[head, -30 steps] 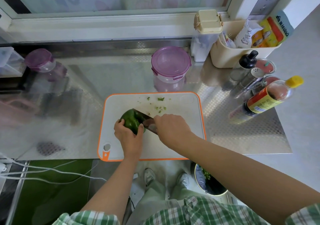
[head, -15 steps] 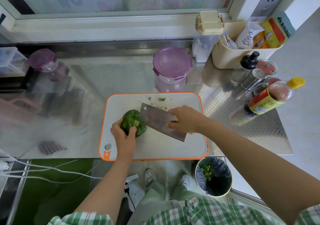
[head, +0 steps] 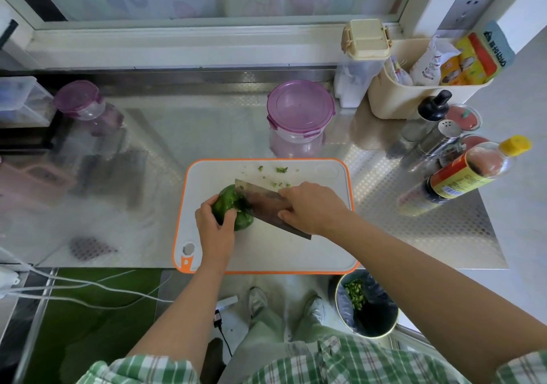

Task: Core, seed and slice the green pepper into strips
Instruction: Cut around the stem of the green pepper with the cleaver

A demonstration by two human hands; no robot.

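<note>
1. The worktop [head: 177, 135] is dimpled sheet steel. On it lies a flat white cutting board [head: 266, 250] with a rounded orange rim.
2. The left hand [head: 214, 229] reaches up from below, its fingers [head: 207, 203] curled round the glossy, lobed green pepper [head: 229, 198], which sits left of centre on the board.
3. A broad rectangular steel cleaver [head: 263, 203] lies tilted, its left end meeting the pepper.
4. The right hand [head: 313, 207] is knuckles up, fingers clamped on the cleaver's right end.

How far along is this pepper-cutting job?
Early. Done: little; only green scraps lie at the far edge of the cutting board. In hand: the left hand holds the green pepper, apparently whole, while the right hand holds the cleaver against it. Left: coring, seeding, slicing; no strips show yet.
</note>
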